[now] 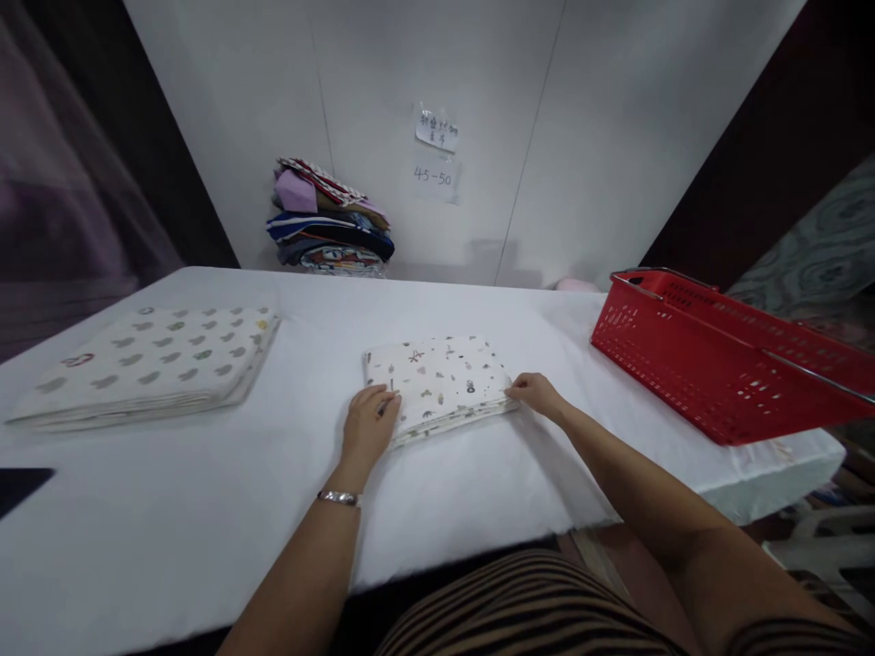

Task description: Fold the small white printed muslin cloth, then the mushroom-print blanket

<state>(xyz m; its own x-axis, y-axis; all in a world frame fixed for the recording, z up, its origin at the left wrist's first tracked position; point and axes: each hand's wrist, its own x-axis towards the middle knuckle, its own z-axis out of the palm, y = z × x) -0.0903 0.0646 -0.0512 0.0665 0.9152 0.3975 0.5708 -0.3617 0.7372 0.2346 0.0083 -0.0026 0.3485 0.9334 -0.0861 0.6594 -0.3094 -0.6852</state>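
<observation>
White cloth [321, 364] spreads beneath a red basket [725, 355]. Left of the basket lies folded white fabric [444, 372] scattered with small brownish motifs; the right hand [540, 395] pinches its corner, the left hand [369, 425] touches it, grip unclear.

Black-and-tan striped top [533, 606] and right sleeve [786, 636]; 1 silver bracelet [340, 498] on the left wrist [351, 479].

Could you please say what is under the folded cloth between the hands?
The folded cloth lies on a white tablecloth, visible around it; anything directly beneath is covered.
</observation>
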